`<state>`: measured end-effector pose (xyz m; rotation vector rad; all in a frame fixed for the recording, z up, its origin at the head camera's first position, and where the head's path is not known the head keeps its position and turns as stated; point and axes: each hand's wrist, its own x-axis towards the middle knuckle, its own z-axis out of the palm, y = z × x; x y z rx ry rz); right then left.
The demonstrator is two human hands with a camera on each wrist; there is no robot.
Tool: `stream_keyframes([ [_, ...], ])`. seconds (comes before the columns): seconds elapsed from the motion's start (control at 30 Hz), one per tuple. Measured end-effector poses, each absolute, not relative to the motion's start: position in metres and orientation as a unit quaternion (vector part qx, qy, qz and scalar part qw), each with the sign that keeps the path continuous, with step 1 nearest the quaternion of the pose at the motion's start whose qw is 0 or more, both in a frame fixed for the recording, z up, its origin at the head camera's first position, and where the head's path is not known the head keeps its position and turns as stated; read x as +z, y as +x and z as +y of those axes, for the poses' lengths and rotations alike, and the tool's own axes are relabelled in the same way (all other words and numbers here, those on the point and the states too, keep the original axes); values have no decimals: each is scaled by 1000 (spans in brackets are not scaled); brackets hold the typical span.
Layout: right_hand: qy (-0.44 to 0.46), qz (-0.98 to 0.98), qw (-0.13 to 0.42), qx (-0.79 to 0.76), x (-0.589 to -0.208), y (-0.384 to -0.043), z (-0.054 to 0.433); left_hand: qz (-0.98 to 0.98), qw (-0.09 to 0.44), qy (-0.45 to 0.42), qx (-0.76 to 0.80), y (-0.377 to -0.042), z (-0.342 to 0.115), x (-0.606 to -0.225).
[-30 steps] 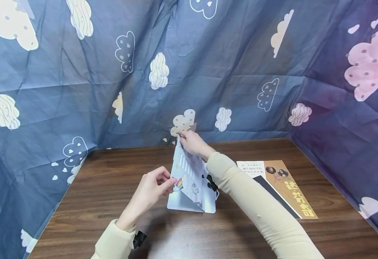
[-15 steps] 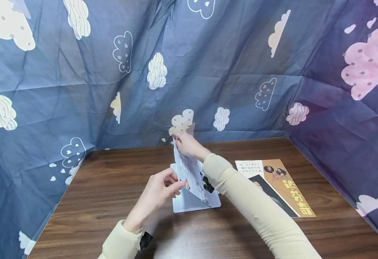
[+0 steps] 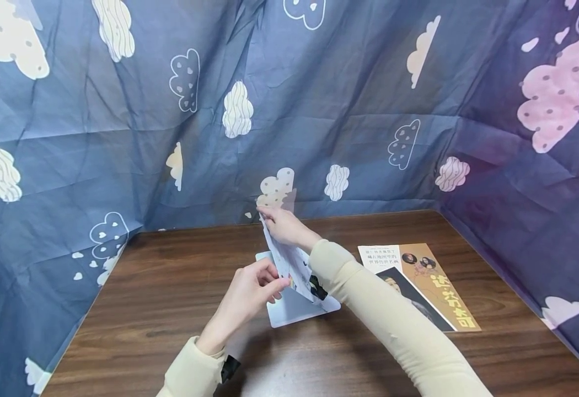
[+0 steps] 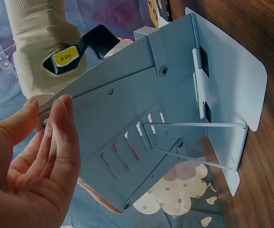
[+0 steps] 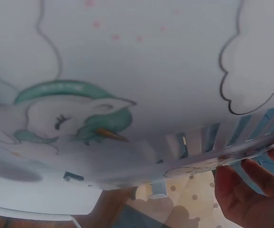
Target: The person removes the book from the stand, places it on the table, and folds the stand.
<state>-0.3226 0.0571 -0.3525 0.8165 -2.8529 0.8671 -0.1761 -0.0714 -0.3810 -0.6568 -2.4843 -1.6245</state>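
Note:
A white metal book stand, printed with unicorns and clouds, is upright over the wooden table. Its slotted back panel is seen nearly edge-on in the head view, above a flat base plate. My left hand pinches the panel's near edge between thumb and fingers. At the far upper edge, my right hand grips the panel. The left wrist view shows the plain rear of the panel, with a wire support running to the base. In the right wrist view the printed unicorn face fills most of the picture.
A book with an orange and white cover and a dark portrait lies on the right of the table, partly behind my right sleeve. A blue cloud-patterned curtain closes off the back and sides.
The stand has turned: its printed face now points away, and more of the base plate shows on the left. My left hand moved slightly right, my right hand slightly left, both keeping hold.

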Motion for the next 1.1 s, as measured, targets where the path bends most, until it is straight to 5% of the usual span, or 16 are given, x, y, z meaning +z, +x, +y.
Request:
stream_keyframes([
  [0.9,253,-859,31,445,-367,-239,85,-843,32,-228,-485,-177,-82,-393],
  [1.1,261,-842,50,470,-373,-216,90,-830,-18,-238,-504,-185,-97,-395],
])
